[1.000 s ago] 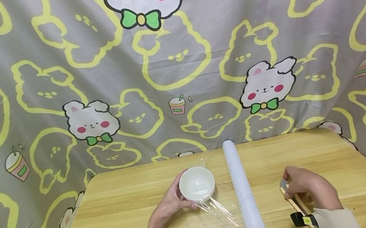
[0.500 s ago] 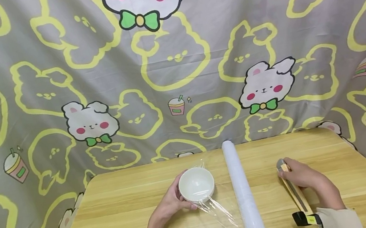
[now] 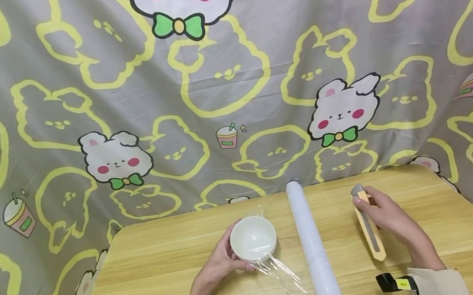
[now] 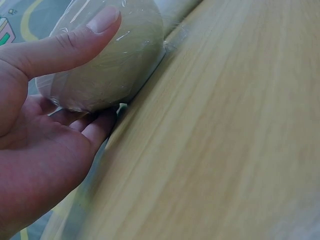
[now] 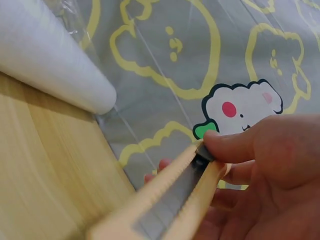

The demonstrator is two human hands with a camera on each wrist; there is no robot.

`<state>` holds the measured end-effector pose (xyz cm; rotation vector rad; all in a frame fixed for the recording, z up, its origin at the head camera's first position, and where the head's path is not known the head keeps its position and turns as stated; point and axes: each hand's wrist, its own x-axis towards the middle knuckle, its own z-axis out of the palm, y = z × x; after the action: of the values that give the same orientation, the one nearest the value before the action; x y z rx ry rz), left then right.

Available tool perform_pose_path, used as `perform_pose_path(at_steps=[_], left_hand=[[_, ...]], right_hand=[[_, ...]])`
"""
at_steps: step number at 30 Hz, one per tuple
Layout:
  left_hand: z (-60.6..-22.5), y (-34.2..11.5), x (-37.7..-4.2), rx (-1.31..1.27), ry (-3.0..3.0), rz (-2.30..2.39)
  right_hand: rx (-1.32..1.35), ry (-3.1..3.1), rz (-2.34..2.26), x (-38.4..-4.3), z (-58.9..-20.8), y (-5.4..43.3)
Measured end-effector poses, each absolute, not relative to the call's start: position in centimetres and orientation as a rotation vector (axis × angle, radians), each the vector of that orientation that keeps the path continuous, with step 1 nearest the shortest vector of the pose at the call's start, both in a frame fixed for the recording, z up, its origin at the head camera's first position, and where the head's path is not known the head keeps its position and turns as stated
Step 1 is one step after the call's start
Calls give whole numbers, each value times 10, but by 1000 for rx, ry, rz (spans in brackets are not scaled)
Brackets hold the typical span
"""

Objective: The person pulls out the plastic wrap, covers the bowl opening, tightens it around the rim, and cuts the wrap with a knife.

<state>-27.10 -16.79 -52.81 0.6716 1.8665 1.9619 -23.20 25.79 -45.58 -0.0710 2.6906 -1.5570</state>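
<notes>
A pale round bowl stands left of the table's middle, with clear plastic wrap drawn over it and trailing toward the roll. My left hand grips the bowl's left side; in the left wrist view its thumb lies on the wrapped wall and the fingers reach beneath. A yellow utility knife with a grey end is held in my right hand, right of the roll. The right wrist view shows the thumb pressing near one end of the knife; whether its blade is out I cannot tell.
A long white roll of cling film lies front to back between the two hands. The wooden table has rounded back corners. A patterned grey curtain hangs along its back and sides.
My right hand has raised the utility knife and moved it farther from me, turning it so more of its body shows. My left hand and the bowl have stayed in place.
</notes>
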Motion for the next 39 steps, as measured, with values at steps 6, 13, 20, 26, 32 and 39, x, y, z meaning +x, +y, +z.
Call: perform_pose_path(at_steps=[6,13,20,26,32,39], left_hand=[[-528,-168,-271,667,1863,1966],[-527,-167,-270,629,1876,1960],[-527,-168,-270,644,1866,1971],[-526,-168,-269,626,1884,1966],[-526,-166,-269,594,1903,1959],[-526,-167,-270,589,1907,1959]], right_hand=[[28,2602,-1728,-235,-458,255],[27,2396,-1907,-234,-457,253],[-1,2393,-1937,-237,-456,251],[23,2594,-1836,-236,-454,253],[157,2532,-2146,-235,-448,259],[233,2065,-2632,-236,-451,266]])
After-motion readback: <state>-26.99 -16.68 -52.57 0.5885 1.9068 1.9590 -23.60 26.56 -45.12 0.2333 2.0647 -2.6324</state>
